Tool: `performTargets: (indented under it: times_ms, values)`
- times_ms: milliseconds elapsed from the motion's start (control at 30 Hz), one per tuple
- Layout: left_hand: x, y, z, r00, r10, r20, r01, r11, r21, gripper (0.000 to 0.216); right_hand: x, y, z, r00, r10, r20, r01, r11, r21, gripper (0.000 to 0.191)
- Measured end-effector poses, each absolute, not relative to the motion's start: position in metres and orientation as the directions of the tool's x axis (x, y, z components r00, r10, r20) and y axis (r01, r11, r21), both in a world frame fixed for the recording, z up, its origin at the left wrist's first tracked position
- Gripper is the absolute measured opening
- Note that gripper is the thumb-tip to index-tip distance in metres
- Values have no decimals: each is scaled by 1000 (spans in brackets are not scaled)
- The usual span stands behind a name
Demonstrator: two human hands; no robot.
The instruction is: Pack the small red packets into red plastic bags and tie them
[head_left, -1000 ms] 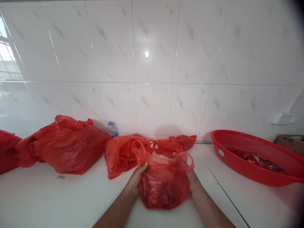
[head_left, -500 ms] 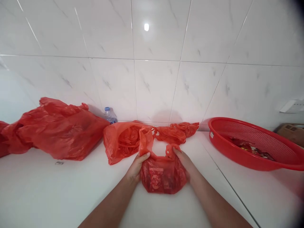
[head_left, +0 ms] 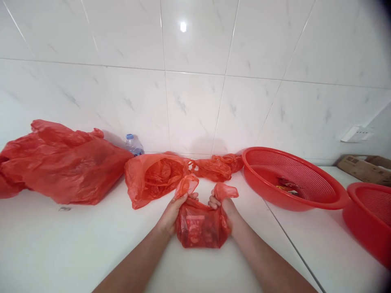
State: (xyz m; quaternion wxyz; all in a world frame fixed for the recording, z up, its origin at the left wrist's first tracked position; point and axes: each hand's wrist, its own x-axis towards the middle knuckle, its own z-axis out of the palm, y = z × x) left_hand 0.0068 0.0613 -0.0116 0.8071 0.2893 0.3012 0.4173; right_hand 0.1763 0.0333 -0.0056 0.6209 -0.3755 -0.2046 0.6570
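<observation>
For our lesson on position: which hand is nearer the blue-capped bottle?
Left. The left hand is in front of the bottle and to its right; the right hand, across the held red bag, is farther right.

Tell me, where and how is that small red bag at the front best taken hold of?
Probably by both loose upper ends of the small red bag, coming from left and right together: they stick up on either side, while the bulging lower part, with contents showing dimly through, offers less to pinch.
</observation>
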Motion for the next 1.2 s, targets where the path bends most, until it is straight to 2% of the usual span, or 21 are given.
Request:
performTargets:
  times_ms: [167, 300, 367, 433, 500, 600, 700, 800, 933, 1000, 1067, 1133, 1200]
  values:
    - [9, 56, -10, 469, 872, -144, -489, 392, 779, 25, 167, 39, -12, 102, 953, -284, -511, -195, -837, 12]
    - [16, 43, -1, 514, 854, 73, -415, 174, 893, 63, 158, 37, -16, 156, 966, -208, -329, -148, -933, 10]
    - [20, 39, 0, 491, 858, 147, -360, 47, 932, 59, 154, 34, -17, 159, 978, -135, -243, -93, -966, 7]
    - [21, 39, -3, 426, 897, 120, -307, 18, 951, 35, 152, 30, -17, 135, 988, -77, -175, -53, -983, 8]
    - [21, 41, -7, 342, 939, 35, -304, 75, 950, 18, 154, 27, -15, 64, 997, -53, -154, -42, -987, 10]
    - [18, 46, -12, 273, 958, -86, -368, 186, 911, 12, 162, 23, -9, -145, 988, -52, -194, -80, -978, 19]
    - [16, 48, -13, 291, 951, -105, -422, 226, 878, 14, 170, 21, -4, -349, 937, -29, -176, -96, -980, 32]
    - [16, 49, -11, 292, 952, -93, -432, 218, 875, 25, 171, 23, -7, -302, 953, -36, -184, -96, -978, 21]
    - [14, 49, -8, 338, 926, -167, -513, 330, 792, 37, 170, 27, -13, -144, 986, -78, -494, -140, -858, 22]
    - [12, 50, -7, 409, 884, -227, -526, 432, 732, 44, 170, 25, -12, -118, 991, -66, -574, -122, -809, 22]
    - [11, 51, -8, 431, 866, -256, -507, 466, 725, 47, 169, 21, -8, -176, 982, -64, -534, -150, -832, 40]
    - [11, 52, -10, 394, 887, -240, -500, 426, 754, 43, 166, 17, -5, -233, 969, -76, -420, -170, -891, 60]
    - [12, 53, -12, 362, 907, -214, -506, 384, 773, 36, 162, 14, -4, -212, 977, -40, -281, -100, -955, 64]
